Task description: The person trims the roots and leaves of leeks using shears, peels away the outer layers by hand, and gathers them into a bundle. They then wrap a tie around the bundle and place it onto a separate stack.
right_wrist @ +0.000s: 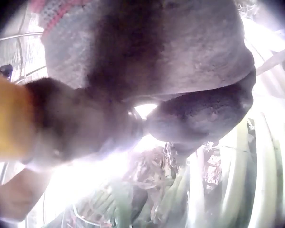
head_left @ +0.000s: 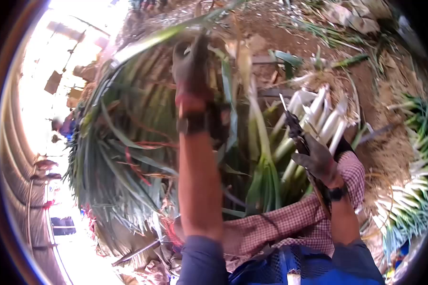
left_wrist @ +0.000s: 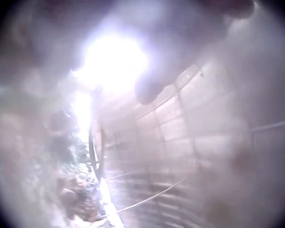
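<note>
My left hand (head_left: 191, 71), gloved and blurred, reaches out over a large heap of green leek leaves (head_left: 128, 128). A long pale-green leek leaf (head_left: 152, 40) crosses right at its fingertips; whether the fingers hold it I cannot tell. In the left wrist view, dark gloved fingers (left_wrist: 149, 90) show blurred against bright light. My gloved right hand (head_left: 318, 161) grips a dark, slender knife-like tool (head_left: 295, 126), its thin tip pointing up and away. The right wrist view has that glove (right_wrist: 199, 114) curled around a dark handle. Beside this hand lie leeks (head_left: 325, 111) with thick white shanks.
Trimmed leeks (head_left: 404, 194) lie along the right edge on bare soil (head_left: 380, 156). Loose leaf scraps (head_left: 323, 33) and a crumpled pale sack (head_left: 359, 14) are at the far right. Checkered cloth (head_left: 276, 223) covers my lap. A sheet wall (head_left: 14, 156) stands at the left.
</note>
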### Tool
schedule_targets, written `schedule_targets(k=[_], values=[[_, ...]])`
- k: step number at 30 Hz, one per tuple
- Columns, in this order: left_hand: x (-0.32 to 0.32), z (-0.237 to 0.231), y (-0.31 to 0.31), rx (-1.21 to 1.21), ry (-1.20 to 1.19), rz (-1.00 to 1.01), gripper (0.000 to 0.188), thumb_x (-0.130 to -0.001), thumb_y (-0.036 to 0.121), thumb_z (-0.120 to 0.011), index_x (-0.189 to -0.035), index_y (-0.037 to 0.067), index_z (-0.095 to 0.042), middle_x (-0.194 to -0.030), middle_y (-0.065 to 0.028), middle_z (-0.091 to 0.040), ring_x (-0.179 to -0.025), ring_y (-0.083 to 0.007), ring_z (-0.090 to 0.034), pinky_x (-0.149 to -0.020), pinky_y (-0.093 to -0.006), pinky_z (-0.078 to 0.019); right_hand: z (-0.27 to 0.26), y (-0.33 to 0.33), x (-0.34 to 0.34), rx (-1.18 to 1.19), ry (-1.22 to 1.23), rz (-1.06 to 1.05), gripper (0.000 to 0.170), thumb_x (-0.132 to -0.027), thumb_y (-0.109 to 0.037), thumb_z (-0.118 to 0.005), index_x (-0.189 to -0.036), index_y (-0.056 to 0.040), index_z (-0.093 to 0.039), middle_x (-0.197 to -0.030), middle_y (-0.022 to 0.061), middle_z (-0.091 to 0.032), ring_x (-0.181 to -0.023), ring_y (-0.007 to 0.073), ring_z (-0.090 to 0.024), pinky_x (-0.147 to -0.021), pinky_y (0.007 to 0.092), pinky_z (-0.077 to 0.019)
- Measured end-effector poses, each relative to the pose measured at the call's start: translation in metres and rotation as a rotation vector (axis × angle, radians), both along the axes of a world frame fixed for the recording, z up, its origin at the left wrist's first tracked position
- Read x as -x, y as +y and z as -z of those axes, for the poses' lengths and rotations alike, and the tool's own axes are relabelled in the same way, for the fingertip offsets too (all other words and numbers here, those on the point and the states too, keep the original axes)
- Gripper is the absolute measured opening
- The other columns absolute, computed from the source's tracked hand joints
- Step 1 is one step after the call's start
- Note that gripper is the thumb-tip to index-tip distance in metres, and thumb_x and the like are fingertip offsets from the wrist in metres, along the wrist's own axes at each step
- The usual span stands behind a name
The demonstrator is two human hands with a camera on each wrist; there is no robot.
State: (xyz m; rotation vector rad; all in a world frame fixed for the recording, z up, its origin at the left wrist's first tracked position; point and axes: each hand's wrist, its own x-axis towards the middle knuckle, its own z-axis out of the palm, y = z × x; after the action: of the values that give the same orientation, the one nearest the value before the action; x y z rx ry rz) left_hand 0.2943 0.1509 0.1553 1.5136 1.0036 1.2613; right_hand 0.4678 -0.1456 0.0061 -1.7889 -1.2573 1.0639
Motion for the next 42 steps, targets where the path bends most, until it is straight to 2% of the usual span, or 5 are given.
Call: schedule_targets(k=[4,14,22,30,42], values=[[0.06,0.166,-0.038,0.219,0.582,0.009,0.062,-0.091,0.033,-0.081,-0.144,0.005,-0.065,-0.119,-0.0099,-0.076,-0.099,-0.0264,-0.073,-0.092,-0.0369,-0.0557,0.003,0.004,0.01,0.109,0.108,-0.219,0.074,-0.092,-0.046,-0.076,-0.149,-0.0041,-0.053,-0.11,0.0184,-0.074,-0.099,0.0304,-0.071,-0.091,0.0408,-0.0539],[0.073,0.23,-0.077,0.049,1.22,-0.087,0.024,-0.085,0.026,-0.079,-0.097,0.006,-0.076,-0.097,-0.0204,-0.078,-0.09,-0.0415,-0.074,-0.083,-0.047,-0.0596,0.0,0.033,0.041,0.187,-0.052,-0.268,0.062,-0.091,-0.041,-0.08,-0.135,-0.0048,-0.057,-0.101,0.0265,-0.073,-0.097,0.0433,-0.074,-0.087,0.0493,-0.055],[0.069,0.206,-0.062,0.902,-0.361,0.528,0.021,-0.089,-0.002,-0.067,-0.108,0.001,-0.074,-0.09,-0.0022,-0.071,-0.07,-0.0118,-0.064,-0.064,-0.0276,-0.053,-0.014,0.031,0.031,0.111,0.073,-0.066,0.072,-0.091,-0.041,-0.078,-0.149,-0.0066,-0.055,-0.096,0.0103,-0.067,-0.087,0.0201,-0.062,-0.083,0.0346,-0.0515],[0.016,0.005,0.013,0.305,-0.363,0.158,0.065,-0.1,0.053,-0.07,-0.145,0.009,-0.056,-0.142,-0.0122,-0.061,-0.127,-0.0246,-0.061,-0.111,-0.0473,-0.0471,-0.001,0.026,0.021,0.069,0.114,-0.016,0.068,-0.091,-0.042,-0.075,-0.146,-0.0058,-0.058,-0.091,0.0056,-0.058,-0.084,0.0191,-0.054,-0.079,0.0354,-0.048],[0.069,0.22,-0.06,0.095,1.455,-0.013,0.039,-0.085,0.026,-0.08,-0.119,0.008,-0.075,-0.115,-0.0205,-0.078,-0.107,-0.0407,-0.076,-0.092,-0.0489,-0.0606,-0.006,0.042,0.057,0.293,-0.032,-0.344,0.063,-0.091,-0.04,-0.079,-0.137,-0.0043,-0.055,-0.102,0.0264,-0.073,-0.098,0.0426,-0.073,-0.088,0.0474,-0.055]])
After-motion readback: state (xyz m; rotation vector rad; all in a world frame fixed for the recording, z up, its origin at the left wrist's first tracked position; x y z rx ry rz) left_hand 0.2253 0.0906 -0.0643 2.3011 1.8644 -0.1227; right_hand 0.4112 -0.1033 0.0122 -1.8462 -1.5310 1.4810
